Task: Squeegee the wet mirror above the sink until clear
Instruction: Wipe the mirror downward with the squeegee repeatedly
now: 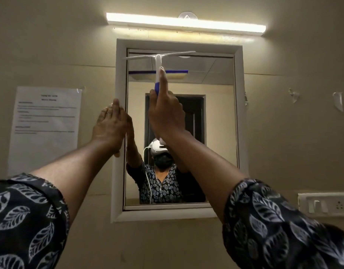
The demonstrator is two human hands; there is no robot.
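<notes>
Head view, looking up at the wall. Mirror (215,133) hung in a white frame (240,113), directly under a lit light bar (186,23). Squeegee (159,63) was raised to the top of the glass, its T-shaped white head lying across the upper left part, just below the top edge of the frame. The left tip of the head sat over the inner edge of the left frame side and the right tip reached about mid-width; the head was slightly tilted, left end lower. Whether the blade touched the glass could not be told. The reflection showed a blue strip with a pale pad along the underside of the head. Right hand (167,113) gripped the squeegee handle at its blue lower section, fingers curled round it, with 1 finger, the index, laid straight up along the white shaft. Left hand (111,127) was flat – fingers straight and together – resting against the left side of the frame at about mid-height, holding nothing. Both forearms were bare, with dark leaf-print sleeves (283,230) pushed back. Wetness of the glass could not be judged – the surface reflected the person and a dark doorway plainly. A printed sheet (45,123) was taped to the wall left of the mirror; 2 scraps of tape (338,100) and a switch plate (324,204) sat to the right.
</notes>
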